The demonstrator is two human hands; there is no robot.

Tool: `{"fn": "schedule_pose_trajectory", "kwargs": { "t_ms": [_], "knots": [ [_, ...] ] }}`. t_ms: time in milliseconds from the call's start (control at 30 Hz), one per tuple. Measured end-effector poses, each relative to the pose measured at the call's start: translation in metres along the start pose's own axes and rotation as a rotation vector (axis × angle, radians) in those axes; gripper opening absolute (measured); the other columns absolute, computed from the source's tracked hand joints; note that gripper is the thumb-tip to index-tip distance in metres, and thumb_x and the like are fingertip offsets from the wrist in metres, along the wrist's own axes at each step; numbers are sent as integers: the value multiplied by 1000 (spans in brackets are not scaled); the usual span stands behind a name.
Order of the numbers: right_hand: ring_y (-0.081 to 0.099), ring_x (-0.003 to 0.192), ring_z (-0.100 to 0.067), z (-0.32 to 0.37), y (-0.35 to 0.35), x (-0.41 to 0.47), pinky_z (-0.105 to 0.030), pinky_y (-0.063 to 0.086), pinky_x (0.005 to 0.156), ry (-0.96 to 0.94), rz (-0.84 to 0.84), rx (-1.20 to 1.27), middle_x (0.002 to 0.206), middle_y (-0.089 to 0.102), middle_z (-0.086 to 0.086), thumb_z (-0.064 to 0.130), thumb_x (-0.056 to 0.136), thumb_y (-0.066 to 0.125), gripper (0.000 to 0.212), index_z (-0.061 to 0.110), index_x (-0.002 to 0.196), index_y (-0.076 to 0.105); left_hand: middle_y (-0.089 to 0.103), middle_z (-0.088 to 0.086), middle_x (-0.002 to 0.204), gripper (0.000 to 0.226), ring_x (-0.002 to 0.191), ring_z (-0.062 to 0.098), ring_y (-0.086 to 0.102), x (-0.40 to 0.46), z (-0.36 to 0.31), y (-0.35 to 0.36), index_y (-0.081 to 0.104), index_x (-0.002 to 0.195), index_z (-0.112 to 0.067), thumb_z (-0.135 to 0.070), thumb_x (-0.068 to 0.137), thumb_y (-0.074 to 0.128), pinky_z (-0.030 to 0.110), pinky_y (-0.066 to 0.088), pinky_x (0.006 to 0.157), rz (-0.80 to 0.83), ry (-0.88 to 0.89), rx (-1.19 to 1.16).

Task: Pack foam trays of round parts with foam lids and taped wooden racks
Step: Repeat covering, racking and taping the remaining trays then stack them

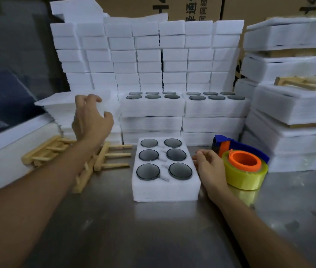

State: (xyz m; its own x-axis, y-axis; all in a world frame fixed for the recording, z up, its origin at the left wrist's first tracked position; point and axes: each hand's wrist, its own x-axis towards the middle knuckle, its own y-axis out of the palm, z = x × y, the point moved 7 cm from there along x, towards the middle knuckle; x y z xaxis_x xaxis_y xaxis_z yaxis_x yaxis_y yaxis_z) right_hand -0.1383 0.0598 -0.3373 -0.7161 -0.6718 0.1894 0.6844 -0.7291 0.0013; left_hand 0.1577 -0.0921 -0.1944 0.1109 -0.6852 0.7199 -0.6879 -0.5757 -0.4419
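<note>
A white foam tray (165, 190) with several dark round parts (148, 171) in its pockets lies uncovered in the middle of the steel table. My right hand (210, 169) rests against the tray's right side, fingers loosely bent, holding nothing. My left hand (90, 117) hovers raised at the left, fingers spread and curved, in front of a stack of thin foam lids (60, 105); it grips nothing. Wooden racks (103, 157) lie on the table under my left forearm.
A yellow tape roll on a blue and orange dispenser (245, 167) sits right of my right hand. More filled trays (153, 107) are stacked behind. Walls of foam blocks (149, 55) and packed bundles (292, 113) close off the back and right.
</note>
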Motion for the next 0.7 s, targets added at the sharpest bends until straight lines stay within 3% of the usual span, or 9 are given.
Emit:
{"fn": "schedule_pose_trajectory", "kwargs": {
  "t_ms": [133, 233, 367, 467, 533, 600, 667, 700],
  "knots": [
    [69, 85, -21, -1, 0, 2, -32, 56, 68, -19, -12, -29, 92, 71, -6, 21, 99, 54, 11, 20, 92, 63, 20, -5, 156, 18, 126, 29, 39, 47, 6, 16, 68, 98, -11, -18, 82, 68, 39, 38, 79, 293, 70, 380],
    [69, 83, -20, -2, -1, 3, -31, 55, 66, -25, -19, -44, 90, 71, -4, 21, 98, 54, 12, 20, 91, 63, 5, -7, 164, 43, 138, 30, 27, 60, 20, 35, 61, 124, -6, -26, 86, 62, 43, 37, 94, 523, 23, 579],
    [69, 80, -22, -1, 0, 3, -32, 54, 64, -39, -26, -43, 85, 71, -5, 17, 96, 56, 12, 17, 87, 64, 2, -1, 165, 67, 142, 35, 25, 63, 30, 49, 35, 147, -2, -29, 90, 58, 46, 36, 108, 654, 8, 608],
    [69, 80, -23, -2, -1, 2, -33, 54, 64, -39, -29, -37, 83, 71, -5, 17, 96, 56, 13, 18, 85, 64, 24, 8, 158, 73, 133, 36, 38, 62, 30, 48, 29, 148, -2, -26, 87, 61, 43, 42, 100, 622, -40, 546],
    [68, 80, -23, -2, -1, 3, -37, 56, 70, -41, -34, -44, 82, 71, -5, 16, 95, 56, 13, 18, 85, 64, 51, 15, 128, 56, 112, 37, 52, 62, 23, 42, 46, 133, 0, -20, 84, 62, 40, 46, 84, 509, -23, 528],
    [68, 79, -22, -1, 0, 2, -38, 55, 73, -51, -37, -52, 81, 71, -4, 16, 95, 56, 14, 18, 84, 64, 51, 14, 95, 26, 94, 38, 54, 61, 9, 32, 55, 103, 4, -11, 82, 60, 40, 45, 72, 341, 62, 522],
    [67, 78, -22, 0, 0, 2, -36, 54, 72, -61, -34, -57, 80, 70, -4, 16, 95, 56, 14, 16, 84, 65, 50, 18, 90, 10, 89, 40, 53, 58, -4, 24, 50, 86, 0, -1, 81, 59, 41, 41, 65, 229, 176, 521],
    [67, 78, -21, 0, 1, 2, -36, 54, 71, -61, -33, -61, 79, 70, -3, 16, 95, 56, 14, 15, 84, 65, 50, 21, 88, 15, 83, 40, 52, 57, -9, 21, 47, 80, -3, 5, 80, 59, 40, 38, 62, 181, 243, 523]
  ]
}}
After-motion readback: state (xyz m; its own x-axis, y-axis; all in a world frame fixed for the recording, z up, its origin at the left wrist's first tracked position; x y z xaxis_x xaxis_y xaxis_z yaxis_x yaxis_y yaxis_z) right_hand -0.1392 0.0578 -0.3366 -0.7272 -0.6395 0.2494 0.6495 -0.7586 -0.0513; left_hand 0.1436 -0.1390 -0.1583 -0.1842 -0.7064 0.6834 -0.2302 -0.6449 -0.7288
